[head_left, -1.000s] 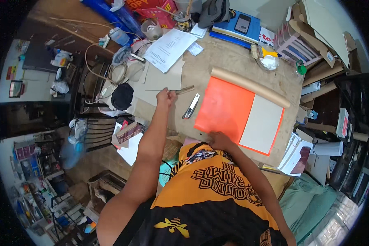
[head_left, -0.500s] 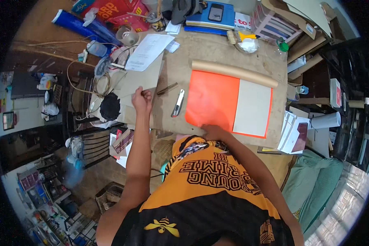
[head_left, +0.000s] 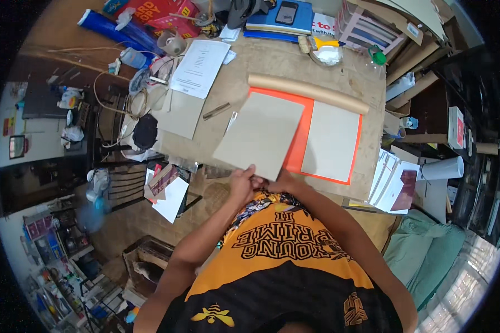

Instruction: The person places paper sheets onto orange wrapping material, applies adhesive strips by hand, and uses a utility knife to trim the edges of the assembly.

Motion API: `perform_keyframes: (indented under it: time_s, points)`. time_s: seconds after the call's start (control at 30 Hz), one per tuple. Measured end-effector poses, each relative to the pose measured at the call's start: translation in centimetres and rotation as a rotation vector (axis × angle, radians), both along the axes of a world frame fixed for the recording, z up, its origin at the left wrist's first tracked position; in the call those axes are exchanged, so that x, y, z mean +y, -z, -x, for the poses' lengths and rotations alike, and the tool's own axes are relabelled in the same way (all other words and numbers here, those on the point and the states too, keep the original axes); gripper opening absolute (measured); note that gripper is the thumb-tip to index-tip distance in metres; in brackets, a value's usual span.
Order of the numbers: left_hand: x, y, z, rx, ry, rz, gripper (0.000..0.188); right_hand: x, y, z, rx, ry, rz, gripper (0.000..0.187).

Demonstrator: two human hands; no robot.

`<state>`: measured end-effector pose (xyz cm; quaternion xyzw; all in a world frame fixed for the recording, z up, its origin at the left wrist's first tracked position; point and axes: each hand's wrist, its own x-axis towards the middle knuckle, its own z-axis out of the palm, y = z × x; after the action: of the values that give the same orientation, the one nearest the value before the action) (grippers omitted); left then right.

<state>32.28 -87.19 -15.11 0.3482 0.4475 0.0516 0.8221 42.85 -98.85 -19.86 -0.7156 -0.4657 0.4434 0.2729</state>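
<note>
My left hand (head_left: 244, 185) grips a grey cardboard panel (head_left: 261, 132) by its near edge. The panel hangs tilted over the left part of an orange sheet (head_left: 296, 149). A second grey panel (head_left: 330, 140) lies flat on the sheet's right half. My right hand (head_left: 284, 182) is at the near right corner of the held panel, close to the sheet's near edge; its fingers are mostly hidden. Along the far edge of the sheet runs a brown paper roll (head_left: 308, 94). Left of the held panel are a narrow dark strip (head_left: 216, 111) and a mostly covered utility knife (head_left: 231, 119).
Another grey board (head_left: 181, 114) lies on the left of the table, partly under a printed paper (head_left: 200, 69). At the back stand a bowl of white paste (head_left: 328, 54) with a yellow brush (head_left: 323, 43), and a phone (head_left: 286, 13) on blue books. A green cloth (head_left: 422, 244) is at right.
My left hand has brought a grey panel from the left of the table over the orange sheet, covering most of the utility knife. My right hand stays near the sheet's near edge.
</note>
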Motion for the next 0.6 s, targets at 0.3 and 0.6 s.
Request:
perform_keyframes:
  time_s: [0.3, 0.6]
  points:
    - [-5.0, 8.9, -6.6, 0.083, -0.081, -0.030, 0.016, -1.0, 4.4, 1.2, -0.212, -0.207, 0.270, 0.047]
    - [-3.2, 13.9, -8.3, 0.190, -0.120, 0.034, 0.023, -1.6, 3.4, 1.0, -0.403, -0.219, 0.066, 0.049]
